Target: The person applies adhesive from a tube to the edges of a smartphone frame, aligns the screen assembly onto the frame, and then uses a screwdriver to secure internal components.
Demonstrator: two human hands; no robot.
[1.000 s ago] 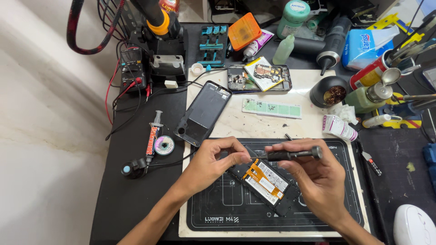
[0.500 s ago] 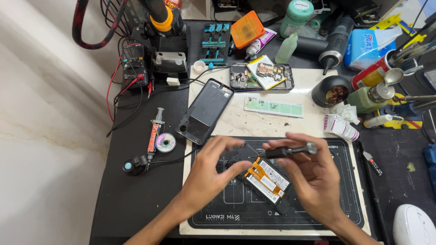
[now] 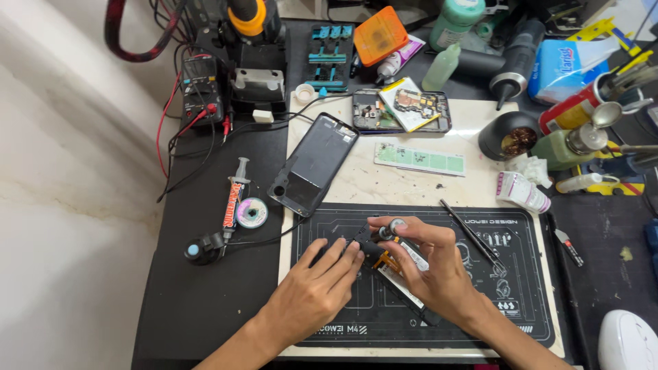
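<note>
While it lies flat on the near middle of the dark rubbery work mat [image 3: 480, 301], the opened phone [image 3: 401, 277] shows a white rectangular battery and small orange flex strips inside a thin black frame. A black-handled screwdriver [image 3: 377, 245] with a round metal cap stands nearly upright over the phone's far end. The right hand [image 3: 428, 264] arches over the phone from the near right, wrist low, its thumb and fingers pinched around the screwdriver's handle and a fingertip near the cap. The left hand [image 3: 312, 291] comes in from the near left, palm down, fingers stretched out and loose, their tips pressing on the phone's left edge beside the tool.

Right of the hands, slim black tweezers [image 3: 473, 236] lie slanted on the mat. Beyond the mat, on the pale bench top, a glossy black phone back cover [image 3: 314, 164] lies tilted, with a narrow green strip [image 3: 419, 159] to its right.
</note>
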